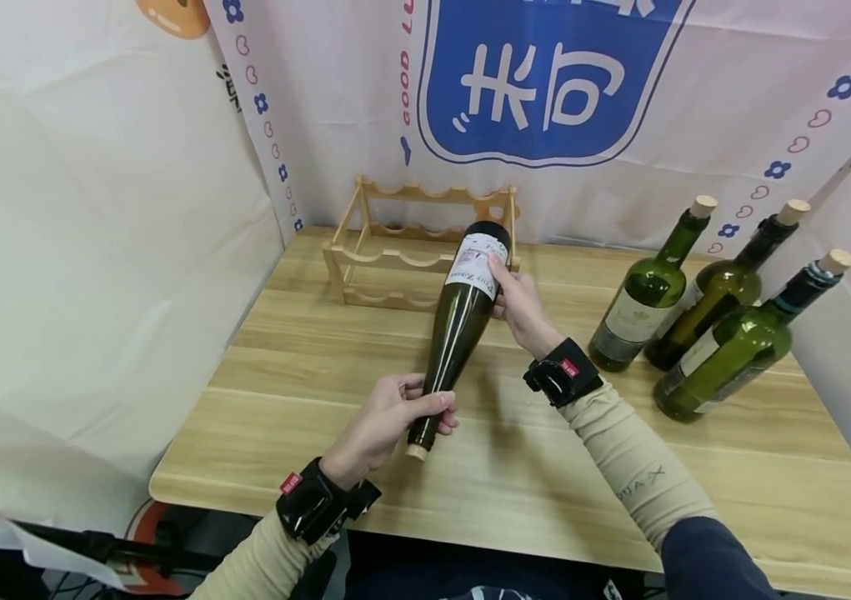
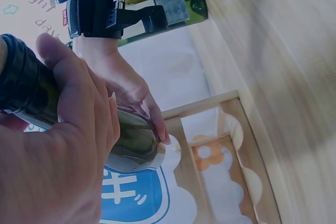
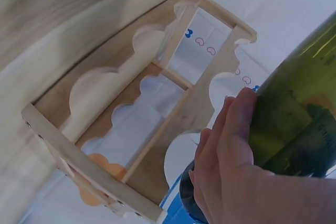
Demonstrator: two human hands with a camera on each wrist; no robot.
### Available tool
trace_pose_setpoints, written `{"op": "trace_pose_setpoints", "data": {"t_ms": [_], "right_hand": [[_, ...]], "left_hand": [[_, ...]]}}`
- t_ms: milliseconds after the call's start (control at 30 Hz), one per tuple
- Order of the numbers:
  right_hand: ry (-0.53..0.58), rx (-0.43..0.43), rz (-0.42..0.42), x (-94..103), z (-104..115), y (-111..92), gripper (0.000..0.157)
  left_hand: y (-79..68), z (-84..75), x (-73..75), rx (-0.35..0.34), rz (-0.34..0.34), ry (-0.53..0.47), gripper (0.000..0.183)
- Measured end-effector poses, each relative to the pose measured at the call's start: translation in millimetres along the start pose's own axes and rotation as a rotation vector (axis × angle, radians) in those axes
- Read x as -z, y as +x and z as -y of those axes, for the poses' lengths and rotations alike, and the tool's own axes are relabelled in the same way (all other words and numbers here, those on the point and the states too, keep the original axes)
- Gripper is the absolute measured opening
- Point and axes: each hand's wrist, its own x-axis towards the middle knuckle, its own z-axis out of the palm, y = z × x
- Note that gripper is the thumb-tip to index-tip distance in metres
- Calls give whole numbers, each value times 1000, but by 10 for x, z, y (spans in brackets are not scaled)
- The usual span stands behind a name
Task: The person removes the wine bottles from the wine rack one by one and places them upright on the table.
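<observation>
A dark green wine bottle with a white label and a cork slants over the table, its base toward the wooden wine rack and its neck toward the person. My left hand grips the neck just above the cork, thumb on top. Near the base, my right hand holds the bottle's side, with the thumb on the label. In the head view the base overlaps the rack's front right corner. The right wrist view shows the bottle against the palm, beside the rack's scalloped rails.
Three corked green bottles stand at the right of the table: one at left, one behind and one in front. A printed cloth hangs behind the rack. The wooden table has its front edge near the person.
</observation>
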Motion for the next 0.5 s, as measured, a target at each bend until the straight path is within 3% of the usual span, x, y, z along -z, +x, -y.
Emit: {"op": "trace_pose_setpoints", "data": {"t_ms": [267, 500], "right_hand": [[-15, 13, -5, 41, 124, 44, 46], [-32, 19, -10, 86, 186, 57, 54]], "left_hand": [[87, -85, -48, 5, -10, 0, 26], [141, -120, -102, 8, -10, -14, 25]]}}
